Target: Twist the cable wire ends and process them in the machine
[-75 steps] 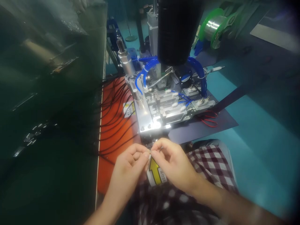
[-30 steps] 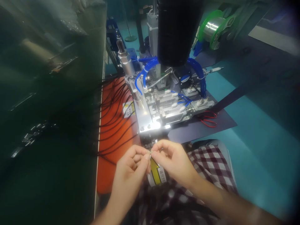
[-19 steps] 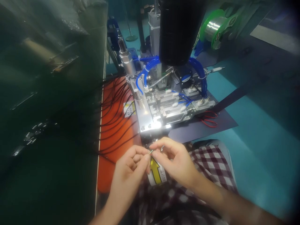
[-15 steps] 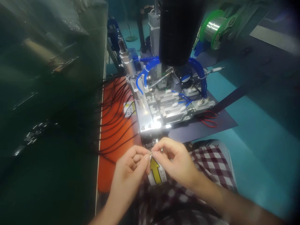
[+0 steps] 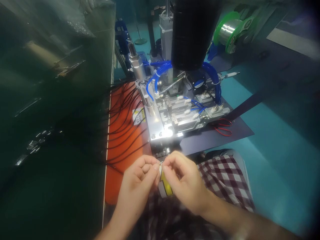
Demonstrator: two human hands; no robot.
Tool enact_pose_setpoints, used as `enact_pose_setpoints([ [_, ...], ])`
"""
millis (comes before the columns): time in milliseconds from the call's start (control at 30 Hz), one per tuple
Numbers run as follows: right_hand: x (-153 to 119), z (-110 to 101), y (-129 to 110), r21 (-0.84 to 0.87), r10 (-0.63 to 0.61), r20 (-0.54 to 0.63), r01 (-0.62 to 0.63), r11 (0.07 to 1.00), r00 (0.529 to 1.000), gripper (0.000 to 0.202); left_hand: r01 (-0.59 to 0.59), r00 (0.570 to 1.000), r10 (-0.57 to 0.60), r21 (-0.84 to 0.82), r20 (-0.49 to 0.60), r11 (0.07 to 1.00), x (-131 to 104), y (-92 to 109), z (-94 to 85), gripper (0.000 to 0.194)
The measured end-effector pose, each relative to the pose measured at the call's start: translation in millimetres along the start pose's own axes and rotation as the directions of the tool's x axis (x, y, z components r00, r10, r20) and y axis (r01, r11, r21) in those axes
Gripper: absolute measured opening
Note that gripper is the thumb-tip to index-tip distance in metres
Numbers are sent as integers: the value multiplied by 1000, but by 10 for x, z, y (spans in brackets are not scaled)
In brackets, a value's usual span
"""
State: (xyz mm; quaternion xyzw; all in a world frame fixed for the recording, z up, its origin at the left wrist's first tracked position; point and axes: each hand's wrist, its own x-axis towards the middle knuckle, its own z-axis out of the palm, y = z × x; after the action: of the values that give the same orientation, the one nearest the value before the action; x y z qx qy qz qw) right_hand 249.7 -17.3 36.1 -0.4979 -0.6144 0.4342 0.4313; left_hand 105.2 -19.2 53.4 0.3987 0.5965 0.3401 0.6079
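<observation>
My left hand (image 5: 141,175) is pinched, thumb against forefinger, on a small thin shiny piece (image 5: 161,163) whose tip shows between the hands. Its exact kind is too small to tell. Close against it, my right hand (image 5: 183,176) has thumb and forefinger together in a pinch. What lies between those fingertips is hidden. Both hands are just in front of the metal machine (image 5: 172,116), over a label with a yellow arrow (image 5: 168,188) that the right hand partly covers.
Several black cables (image 5: 127,133) lie across an orange surface (image 5: 112,186) at the left. Blue tubes (image 5: 216,76) loop over the machine beneath a black cylinder (image 5: 192,33). A green spool of wire (image 5: 228,30) is at the upper right. The dark green bench (image 5: 62,186) holds blurred metal parts.
My right hand has turned and lowered slightly, its fingers curling more and covering more of the arrow label. My left hand has hardly moved.
</observation>
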Motion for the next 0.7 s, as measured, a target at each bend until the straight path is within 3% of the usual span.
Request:
enact_pose_setpoints([
  [267,75,-82,35,41,123,52,-125,991,991,6,-6,1000,6,35,7,999,-17,13,3,21],
  [500,99,-102,-13,85,129,72,-135,987,989,6,-48,999,48,97,-3,994,-35,15,22,21],
  [700,79,-76,-19,216,321,125,-341,915,939,4,-81,996,83,116,-16,990,-56,46,42,20],
])
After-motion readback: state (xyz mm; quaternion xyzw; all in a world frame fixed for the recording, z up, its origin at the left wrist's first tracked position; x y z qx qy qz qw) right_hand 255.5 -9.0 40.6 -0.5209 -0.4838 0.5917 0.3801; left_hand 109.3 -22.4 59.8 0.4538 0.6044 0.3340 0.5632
